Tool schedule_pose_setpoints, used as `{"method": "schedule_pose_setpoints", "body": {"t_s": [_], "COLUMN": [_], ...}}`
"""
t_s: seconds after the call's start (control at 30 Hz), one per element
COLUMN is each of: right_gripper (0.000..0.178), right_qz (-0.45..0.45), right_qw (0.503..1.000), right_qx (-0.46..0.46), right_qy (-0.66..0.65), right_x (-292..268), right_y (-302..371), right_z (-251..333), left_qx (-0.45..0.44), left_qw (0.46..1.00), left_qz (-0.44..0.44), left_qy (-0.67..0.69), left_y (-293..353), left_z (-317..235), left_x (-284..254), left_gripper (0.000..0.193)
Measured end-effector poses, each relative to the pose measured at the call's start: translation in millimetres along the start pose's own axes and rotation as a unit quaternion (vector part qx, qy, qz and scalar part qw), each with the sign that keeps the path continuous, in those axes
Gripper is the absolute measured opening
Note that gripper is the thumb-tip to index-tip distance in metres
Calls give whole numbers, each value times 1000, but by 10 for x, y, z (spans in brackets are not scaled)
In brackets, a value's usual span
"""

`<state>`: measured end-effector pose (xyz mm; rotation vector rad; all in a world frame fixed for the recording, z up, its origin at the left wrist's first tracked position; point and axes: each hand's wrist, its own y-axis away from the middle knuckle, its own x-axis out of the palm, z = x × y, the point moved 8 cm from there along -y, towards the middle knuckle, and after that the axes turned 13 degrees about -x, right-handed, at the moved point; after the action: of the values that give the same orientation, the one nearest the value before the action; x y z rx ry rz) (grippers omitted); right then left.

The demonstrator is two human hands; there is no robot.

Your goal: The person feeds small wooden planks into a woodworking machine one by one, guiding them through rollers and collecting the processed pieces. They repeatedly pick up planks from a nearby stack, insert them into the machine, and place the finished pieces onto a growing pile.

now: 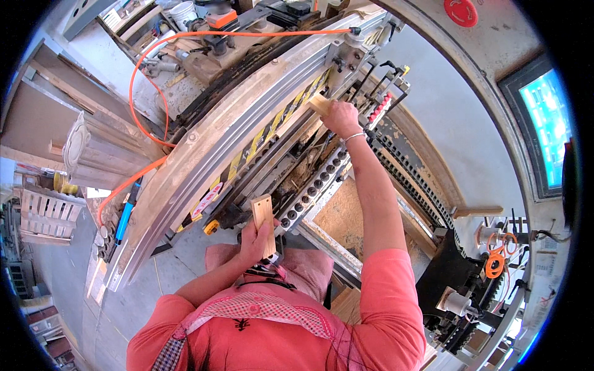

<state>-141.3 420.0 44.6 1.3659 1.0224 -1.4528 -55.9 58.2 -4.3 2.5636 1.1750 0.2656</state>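
My left hand (252, 242) holds a small flat wooden block (264, 221) upright close to my chest, in front of the machine. My right hand (340, 117) reaches far forward and grips a second small wooden piece (320, 103) against the machine's long metal beam (247, 133), beside its yellow and black striped strip (267, 131). A row of round drill heads (315, 185) runs under my right forearm. I wear a thin bracelet on the right wrist and pink sleeves.
An orange hose (139, 80) loops over the beam's left side. A lit screen (547, 120) and a red round button (460, 11) sit on the panel at right. A black cable chain (421, 185), wooden pallets (43, 213) and a white bucket (182, 12) surround the machine.
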Motion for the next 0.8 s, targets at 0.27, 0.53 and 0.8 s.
{"method": "schedule_pose_setpoints", "body": {"t_s": [0.27, 0.53, 0.8], "right_gripper": [31, 43, 45], "right_qz": [-5, 7, 9], "right_qw": [1000, 1000, 1000], "right_qx": [14, 7, 8], "right_qy": [20, 8, 7], "right_x": [-56, 51, 32], "right_y": [5, -29, -12], "right_z": [12, -28, -18], "left_qx": [6, -4, 8], "left_qw": [1000, 1000, 1000], "left_qz": [-8, -2, 1], "left_qy": [-12, -11, -17], "left_y": [-16, -13, -7], "left_z": [16, 20, -20], "left_x": [-14, -8, -3], "left_gripper": [23, 24, 26]}}
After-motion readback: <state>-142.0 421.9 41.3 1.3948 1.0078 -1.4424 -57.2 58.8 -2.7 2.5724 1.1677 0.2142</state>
